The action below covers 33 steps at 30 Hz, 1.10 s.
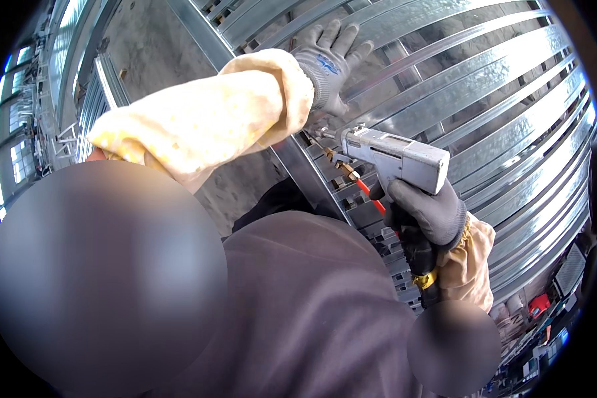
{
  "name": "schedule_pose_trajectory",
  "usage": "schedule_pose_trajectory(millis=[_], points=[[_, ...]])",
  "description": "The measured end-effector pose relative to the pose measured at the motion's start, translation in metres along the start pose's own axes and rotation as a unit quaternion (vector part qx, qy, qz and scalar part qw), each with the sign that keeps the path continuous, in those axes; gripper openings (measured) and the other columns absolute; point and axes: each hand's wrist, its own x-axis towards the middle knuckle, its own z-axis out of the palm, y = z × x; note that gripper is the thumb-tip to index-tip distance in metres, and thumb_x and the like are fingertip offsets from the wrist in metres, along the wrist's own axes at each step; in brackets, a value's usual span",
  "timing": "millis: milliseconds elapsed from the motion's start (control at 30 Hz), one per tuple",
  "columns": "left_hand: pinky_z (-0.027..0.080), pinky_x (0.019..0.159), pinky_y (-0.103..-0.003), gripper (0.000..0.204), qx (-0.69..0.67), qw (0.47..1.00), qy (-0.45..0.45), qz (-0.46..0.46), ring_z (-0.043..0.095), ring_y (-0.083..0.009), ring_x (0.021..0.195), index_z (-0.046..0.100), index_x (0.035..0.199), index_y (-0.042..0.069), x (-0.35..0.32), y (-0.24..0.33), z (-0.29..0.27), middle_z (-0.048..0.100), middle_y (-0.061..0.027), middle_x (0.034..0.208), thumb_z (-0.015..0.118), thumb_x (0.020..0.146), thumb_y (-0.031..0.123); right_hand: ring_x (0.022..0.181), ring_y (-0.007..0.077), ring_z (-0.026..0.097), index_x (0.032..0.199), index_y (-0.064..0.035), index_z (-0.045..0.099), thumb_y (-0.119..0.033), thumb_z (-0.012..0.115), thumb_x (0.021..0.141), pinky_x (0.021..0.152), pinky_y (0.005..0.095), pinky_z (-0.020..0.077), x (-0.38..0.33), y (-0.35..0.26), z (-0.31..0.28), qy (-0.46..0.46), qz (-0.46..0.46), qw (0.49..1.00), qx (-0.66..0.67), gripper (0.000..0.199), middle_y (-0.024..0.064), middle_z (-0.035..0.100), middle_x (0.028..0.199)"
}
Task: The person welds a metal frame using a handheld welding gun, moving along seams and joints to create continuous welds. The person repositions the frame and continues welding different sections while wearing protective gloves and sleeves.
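Note:
My left hand (326, 60), in a grey knitted glove with a blue mark, lies with fingers spread on the galvanized metal channels (418, 30). Its cream cloth sleeve (212, 109) crosses the upper middle. A grey pistol-shaped metal tool (404, 157) is gripped in my right hand (431, 211), gloved in dark grey. Its narrow front end points left, to a spot just below my left wrist and near the frame's side rail (305, 174). Brass fittings and an orange-red hose (370, 196) run beneath the tool. A black bundle with yellow tape (423, 278) hangs below my right hand.
Long shiny metal strips (504, 86) run in rows across the right side, with gaps between them. A concrete floor (154, 50) shows at the upper left. More metal frames (96, 99) stand at the far left. A red object (539, 305) sits among clutter at lower right.

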Motion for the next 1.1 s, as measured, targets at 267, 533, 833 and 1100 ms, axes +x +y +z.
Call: schedule_pose_trajectory(millis=[267, 533, 833, 1100], points=[[0.014, 0.12, -0.056, 0.125, 0.048, 0.999, -0.007, -0.011, 0.009, -0.041, 0.152, 0.014, 0.16, 0.015, -0.01, 0.006, -0.001, 0.012, -0.0212, 0.164, 0.075, 0.064, 0.068, 0.078, 0.0079, 0.06, 0.129, -0.0004, 0.056, -0.013, 0.073, 0.087, 0.066, 0.0251, 0.0507, -0.005, 0.018, -0.005, -0.01, 0.024, 1.0, -0.016, 0.047, 0.0037, 0.066, 0.095], [0.015, 0.121, -0.057, 0.126, 0.016, 1.0, -0.022, 0.009, 0.011, -0.0432, 0.15, 0.014, 0.16, 0.02, -0.001, -0.002, 0.004, 0.012, -0.0208, 0.163, 0.08, 0.06, 0.061, 0.074, 0.0067, 0.06, 0.13, -0.0009, 0.056, -0.014, 0.074, 0.088, 0.062, 0.0244, 0.0497, 0.007, 0.025, -0.012, -0.011, -0.014, 1.0, 0.009, 0.048, 0.003, 0.066, 0.092], [0.017, 0.121, -0.056, 0.122, -0.01, 0.999, 0.012, 0.036, 0.013, -0.0428, 0.15, 0.016, 0.16, 0.023, -0.001, -0.016, 0.012, 0.013, -0.0192, 0.163, 0.079, 0.063, 0.063, 0.058, 0.01, 0.063, 0.125, 0.0036, 0.058, -0.022, 0.068, 0.091, 0.051, 0.0234, 0.0489, 0.033, 0.013, -0.012, -0.04, -0.005, 0.999, 0.025, 0.043, 0.0083, 0.07, 0.09], [0.018, 0.12, -0.057, 0.124, 0.021, 0.999, 0.004, 0.027, 0.013, -0.0425, 0.15, 0.013, 0.16, 0.025, 0.001, -0.015, 0.014, 0.013, -0.0187, 0.163, 0.077, 0.063, 0.068, 0.068, 0.0087, 0.064, 0.128, -0.0019, 0.058, -0.023, 0.072, 0.092, 0.056, 0.0234, 0.0527, 0.041, 0.01, -0.017, -0.046, 0.019, 0.999, 0.006, 0.044, 0.0062, 0.069, 0.091]])
